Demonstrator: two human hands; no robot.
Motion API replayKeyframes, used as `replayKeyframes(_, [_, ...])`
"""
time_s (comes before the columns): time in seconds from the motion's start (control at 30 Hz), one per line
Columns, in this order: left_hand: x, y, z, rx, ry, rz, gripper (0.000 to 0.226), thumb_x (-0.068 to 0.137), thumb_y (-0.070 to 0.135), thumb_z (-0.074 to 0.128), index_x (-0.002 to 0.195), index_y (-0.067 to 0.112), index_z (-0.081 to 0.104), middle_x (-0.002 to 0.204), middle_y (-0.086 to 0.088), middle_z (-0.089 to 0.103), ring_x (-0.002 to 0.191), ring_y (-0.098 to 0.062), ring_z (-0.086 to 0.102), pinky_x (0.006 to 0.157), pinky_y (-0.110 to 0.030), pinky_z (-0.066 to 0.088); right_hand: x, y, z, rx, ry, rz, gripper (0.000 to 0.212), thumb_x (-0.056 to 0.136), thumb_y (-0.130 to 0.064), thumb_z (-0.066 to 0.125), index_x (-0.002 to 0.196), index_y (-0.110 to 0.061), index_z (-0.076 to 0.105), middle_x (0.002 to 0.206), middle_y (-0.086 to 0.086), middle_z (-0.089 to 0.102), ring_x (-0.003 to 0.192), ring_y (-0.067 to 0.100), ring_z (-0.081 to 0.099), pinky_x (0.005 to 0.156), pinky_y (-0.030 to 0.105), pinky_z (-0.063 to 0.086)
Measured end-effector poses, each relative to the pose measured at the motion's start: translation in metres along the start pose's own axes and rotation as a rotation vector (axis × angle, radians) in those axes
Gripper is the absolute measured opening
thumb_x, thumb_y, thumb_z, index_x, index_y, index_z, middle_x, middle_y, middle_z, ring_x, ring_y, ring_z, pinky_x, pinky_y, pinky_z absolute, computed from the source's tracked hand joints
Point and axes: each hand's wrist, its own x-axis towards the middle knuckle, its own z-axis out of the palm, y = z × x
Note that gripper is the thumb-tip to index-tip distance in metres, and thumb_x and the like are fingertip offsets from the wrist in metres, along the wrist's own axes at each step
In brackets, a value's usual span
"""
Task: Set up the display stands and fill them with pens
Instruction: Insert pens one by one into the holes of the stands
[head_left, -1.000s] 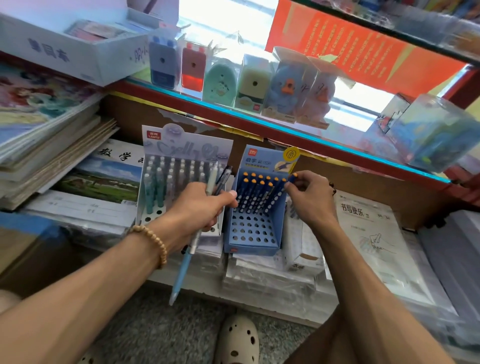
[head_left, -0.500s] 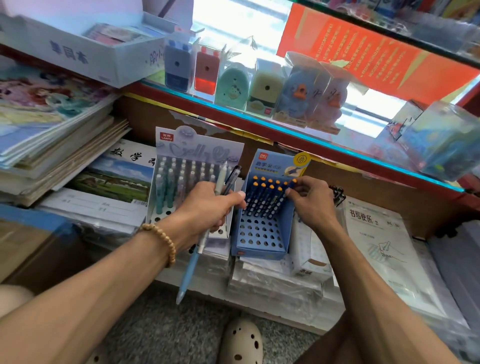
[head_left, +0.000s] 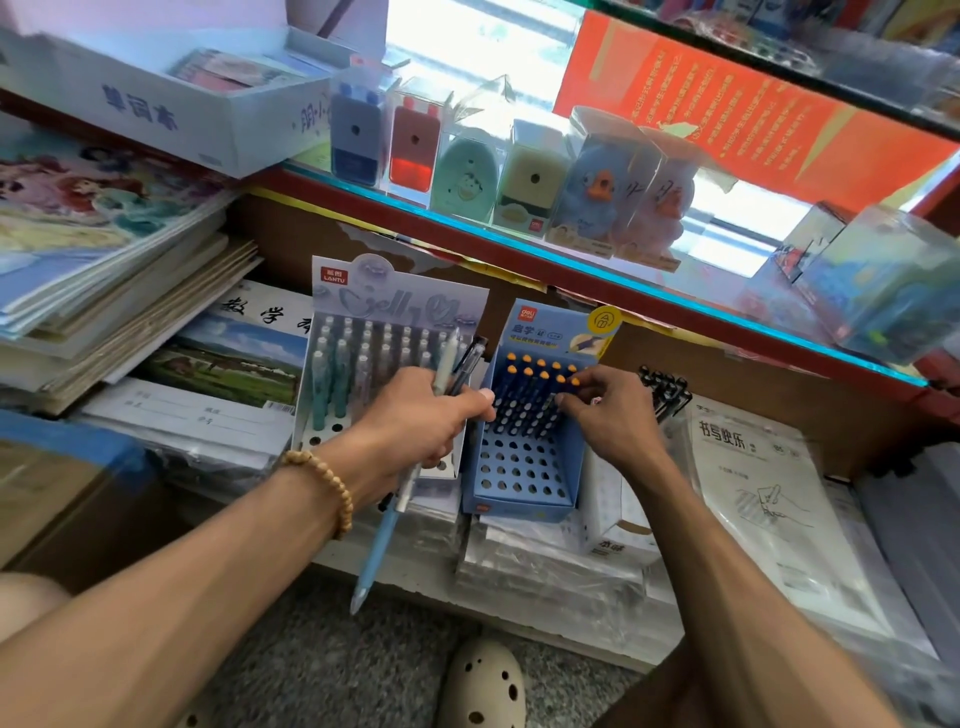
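Observation:
Two display stands stand side by side on stacked stationery. The pale lilac stand (head_left: 400, 301) on the left holds several teal and grey pens. The blue stand (head_left: 519, 467) on the right has dark blue pens with orange caps (head_left: 540, 374) in its back rows and open holes in front. My left hand (head_left: 421, 421) grips a small bundle of pens, a light blue pen (head_left: 376, 545) pointing down and a dark one sticking up. My right hand (head_left: 608, 410) pinches an orange-capped pen at the right end of the blue stand's rows.
A glass shelf (head_left: 623, 280) with boxed pencil sharpeners overhangs the stands. Notebook stacks (head_left: 104, 249) lie at the left, wrapped paper packs (head_left: 769, 499) at the right. A cluster of black pens (head_left: 667, 389) sits behind my right hand. My shoe (head_left: 483, 686) is on the floor below.
My right hand has dropped from the stand's top right edge down to the pen rows. The left hand keeps its bundle in place.

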Motion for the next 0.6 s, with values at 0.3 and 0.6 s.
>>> replayKeyframes(0.3, [-0.006,0.003,-0.001,-0.019,-0.12,-0.036,0.025,0.097,0.023,0.06,0.089,0.004,0.072,0.055,0.004,0.044,0.044,-0.008,0.038,0.044,-0.018,0.031,-0.01,-0.021,-0.012,-0.045,0.181,-0.107,0.011,0.089,-0.029,0.07,0.086,-0.019,0.066,0.076,-0.009,0.063,0.07,0.003,0.058,0.066,0.023,0.043])
replayKeyframes(0.6, [-0.01,0.002,0.005,0.04,-0.192,-0.049,0.026,0.096,0.027,0.061,0.094,0.002,0.071,0.057,0.001,0.039,0.045,-0.009,0.036,0.045,-0.02,0.029,-0.04,-0.065,-0.011,0.495,-0.405,-0.107,0.019,0.085,-0.033,0.073,0.085,-0.013,0.072,0.066,-0.006,0.065,0.056,0.006,0.052,0.055,0.019,0.044])
